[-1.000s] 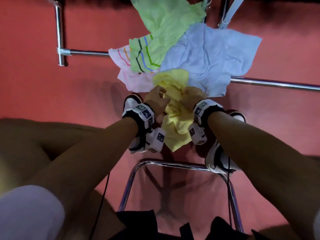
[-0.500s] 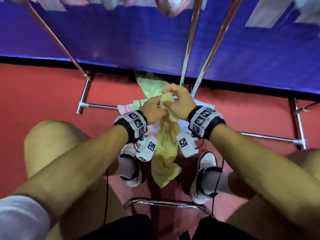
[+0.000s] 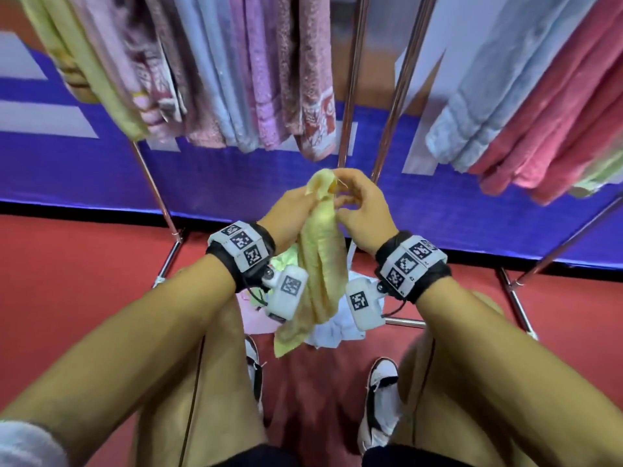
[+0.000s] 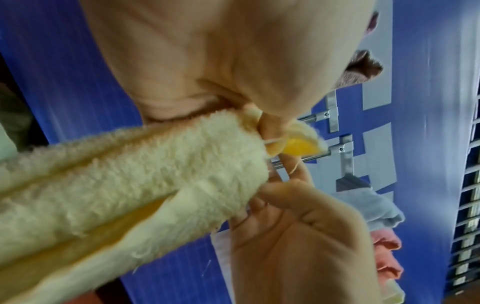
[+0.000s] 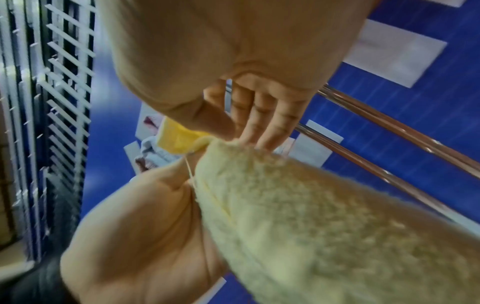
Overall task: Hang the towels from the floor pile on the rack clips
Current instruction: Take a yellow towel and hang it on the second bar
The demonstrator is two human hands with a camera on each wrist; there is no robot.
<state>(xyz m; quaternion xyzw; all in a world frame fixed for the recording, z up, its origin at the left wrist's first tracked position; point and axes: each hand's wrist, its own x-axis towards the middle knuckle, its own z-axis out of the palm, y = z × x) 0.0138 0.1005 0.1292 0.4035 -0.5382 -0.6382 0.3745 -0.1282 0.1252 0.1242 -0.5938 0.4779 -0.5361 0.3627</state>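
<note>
Apparently both hands, the left hand (image 3: 290, 210) and right hand (image 3: 362, 210), pinched the yellow towel (image 3: 320, 264) by one bunched corner, which could slip before clipping.

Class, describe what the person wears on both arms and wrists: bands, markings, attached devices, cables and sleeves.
Both forearms are bare. Each wrist carries a black band faced with pale square tiles printed with black-and-white coded markers. A small white camera box, also marker-tagged, hangs under each wrist, trailing a thin black cable. A pale sleeve edge shows at the left arm.
</note>
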